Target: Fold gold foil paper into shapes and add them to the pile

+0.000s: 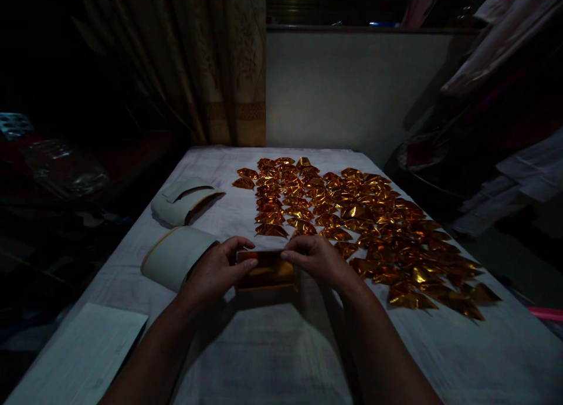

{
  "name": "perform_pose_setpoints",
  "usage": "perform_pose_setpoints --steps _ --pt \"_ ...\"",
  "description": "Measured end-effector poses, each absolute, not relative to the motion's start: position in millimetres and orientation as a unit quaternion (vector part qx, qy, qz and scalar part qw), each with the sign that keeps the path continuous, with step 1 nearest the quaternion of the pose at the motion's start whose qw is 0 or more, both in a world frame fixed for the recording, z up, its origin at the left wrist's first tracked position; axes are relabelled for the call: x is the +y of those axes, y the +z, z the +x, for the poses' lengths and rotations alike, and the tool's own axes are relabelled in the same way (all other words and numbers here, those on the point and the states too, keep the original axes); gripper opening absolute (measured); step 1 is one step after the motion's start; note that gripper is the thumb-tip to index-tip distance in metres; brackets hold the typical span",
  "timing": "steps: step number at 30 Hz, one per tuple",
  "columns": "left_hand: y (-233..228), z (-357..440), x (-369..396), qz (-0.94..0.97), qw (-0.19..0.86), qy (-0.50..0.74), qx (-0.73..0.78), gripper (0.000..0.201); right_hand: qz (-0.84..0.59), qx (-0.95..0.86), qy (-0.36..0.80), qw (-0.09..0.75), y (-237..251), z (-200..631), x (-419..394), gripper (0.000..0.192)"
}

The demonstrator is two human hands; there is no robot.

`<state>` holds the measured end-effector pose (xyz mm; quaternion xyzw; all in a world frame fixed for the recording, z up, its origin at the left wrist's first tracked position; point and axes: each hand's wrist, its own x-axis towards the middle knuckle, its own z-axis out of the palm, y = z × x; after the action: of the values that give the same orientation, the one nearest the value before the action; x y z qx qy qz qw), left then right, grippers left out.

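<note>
Both grips pinch a gold foil sheet (266, 268), folded gold pieces (352, 217) just beyond, curved white stacks (176, 255) left.

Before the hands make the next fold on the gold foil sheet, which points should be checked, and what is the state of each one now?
1. Left hand grips the rectangular gold foil sheet at its left edge: ok.
2. Right hand grips its right edge: ok.
3. Sheet lies flat, uncreased: cannot tell, too dark.
4. Sheet apart from the spread of folded gold foil pieces: ok.
5. White cloth-covered table bare in front of the sheet: ok.
6. Curved white paper stack apart from the left hand: not ok, they overlap.
</note>
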<state>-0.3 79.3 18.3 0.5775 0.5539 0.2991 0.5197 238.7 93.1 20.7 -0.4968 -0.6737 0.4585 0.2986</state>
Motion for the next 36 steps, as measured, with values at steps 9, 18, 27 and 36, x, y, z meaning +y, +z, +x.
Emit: perform_pose_setpoints --steps 9,18,27,36 --pt "26.7 2.7 79.0 0.613 0.461 0.301 0.567 0.039 -0.490 -0.674 0.451 0.320 19.4 238.0 92.8 0.010" --pt "24.9 1.4 78.9 0.617 0.459 0.314 0.556 0.032 -0.484 -0.675 0.453 0.323 20.7 237.5 93.1 0.012" --pt "30.1 4.9 78.5 0.634 0.443 0.304 0.557 0.034 -0.498 -0.676 0.448 0.305 20.1 238.2 92.8 0.020" --pt "32.5 5.6 77.2 0.627 0.442 0.290 0.572 0.035 -0.461 -0.675 0.475 0.325 20.7 236.5 92.2 0.019"
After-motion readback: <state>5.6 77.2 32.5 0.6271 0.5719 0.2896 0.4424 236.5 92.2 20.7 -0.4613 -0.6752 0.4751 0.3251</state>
